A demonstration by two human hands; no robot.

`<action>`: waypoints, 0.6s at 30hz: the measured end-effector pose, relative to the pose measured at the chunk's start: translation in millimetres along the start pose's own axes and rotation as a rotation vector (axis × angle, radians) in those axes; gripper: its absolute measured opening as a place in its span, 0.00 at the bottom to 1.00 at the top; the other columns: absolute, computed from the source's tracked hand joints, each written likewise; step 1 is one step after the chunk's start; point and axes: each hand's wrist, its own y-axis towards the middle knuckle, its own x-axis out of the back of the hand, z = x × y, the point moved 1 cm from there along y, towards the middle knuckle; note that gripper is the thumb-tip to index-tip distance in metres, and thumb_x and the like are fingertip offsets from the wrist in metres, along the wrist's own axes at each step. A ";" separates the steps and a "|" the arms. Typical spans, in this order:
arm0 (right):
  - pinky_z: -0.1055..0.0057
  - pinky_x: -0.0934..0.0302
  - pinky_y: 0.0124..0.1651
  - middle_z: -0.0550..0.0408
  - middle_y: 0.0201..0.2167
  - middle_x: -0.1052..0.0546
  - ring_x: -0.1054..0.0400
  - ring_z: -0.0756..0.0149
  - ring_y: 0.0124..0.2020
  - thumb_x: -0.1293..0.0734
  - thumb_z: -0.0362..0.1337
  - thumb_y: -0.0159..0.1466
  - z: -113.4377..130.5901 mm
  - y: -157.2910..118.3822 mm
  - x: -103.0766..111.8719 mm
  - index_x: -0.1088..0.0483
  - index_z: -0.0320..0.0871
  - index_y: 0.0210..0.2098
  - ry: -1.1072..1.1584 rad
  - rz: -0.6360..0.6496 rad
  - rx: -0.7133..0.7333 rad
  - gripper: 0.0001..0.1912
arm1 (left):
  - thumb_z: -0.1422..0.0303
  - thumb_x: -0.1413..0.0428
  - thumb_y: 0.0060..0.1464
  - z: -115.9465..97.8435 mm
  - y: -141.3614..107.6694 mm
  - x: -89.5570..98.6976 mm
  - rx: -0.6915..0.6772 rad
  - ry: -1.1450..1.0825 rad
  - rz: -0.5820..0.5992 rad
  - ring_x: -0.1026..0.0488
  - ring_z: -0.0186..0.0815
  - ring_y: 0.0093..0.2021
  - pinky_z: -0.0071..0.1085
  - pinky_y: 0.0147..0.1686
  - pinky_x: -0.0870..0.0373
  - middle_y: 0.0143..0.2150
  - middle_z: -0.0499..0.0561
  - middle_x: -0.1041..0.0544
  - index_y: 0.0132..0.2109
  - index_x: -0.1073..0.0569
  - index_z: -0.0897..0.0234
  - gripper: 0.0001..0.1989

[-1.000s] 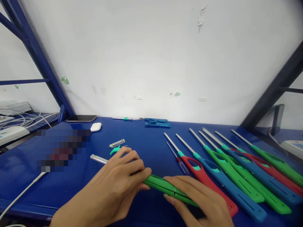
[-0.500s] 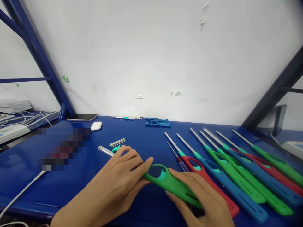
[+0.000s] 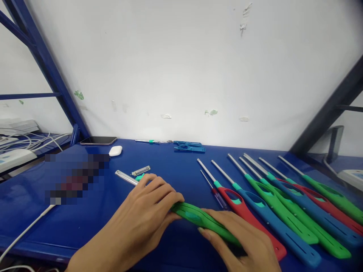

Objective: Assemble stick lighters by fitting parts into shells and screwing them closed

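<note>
A green lighter body (image 3: 202,220) is held edge-on between both hands, its seam and a teal part facing up. My left hand (image 3: 150,215) wraps round its left end, and a metal tube (image 3: 126,178) sticks out beyond those fingers. My right hand (image 3: 241,241) grips the right end, thumb below and fingers above. Beside my left hand lie a teal piece (image 3: 140,177) and a small clear part (image 3: 141,170). A screwdriver (image 3: 217,196) rests to the right of the held body, next to a red lighter (image 3: 244,211).
Several long lighters in blue (image 3: 273,223), green and red lie side by side on the right. Blue shell pieces (image 3: 189,146) and a thin rod (image 3: 150,141) are near the wall. A phone (image 3: 98,140), a white case (image 3: 115,151) and a cable (image 3: 25,232) occupy the left.
The green body has rolled in my hands, from its broad side with the loop showing to its narrow edge. The metal tube has shifted slightly left and up.
</note>
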 end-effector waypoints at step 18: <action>0.76 0.22 0.43 0.54 0.42 0.13 0.17 0.66 0.37 0.26 0.31 0.68 -0.8 -4.0 1.9 0.23 0.43 0.54 -0.086 -0.062 0.200 0.15 | 0.75 0.51 0.73 -5.2 3.4 -1.3 -0.042 -0.042 0.034 0.22 0.34 0.35 0.42 0.58 0.33 0.35 0.45 0.18 0.47 0.22 0.58 0.13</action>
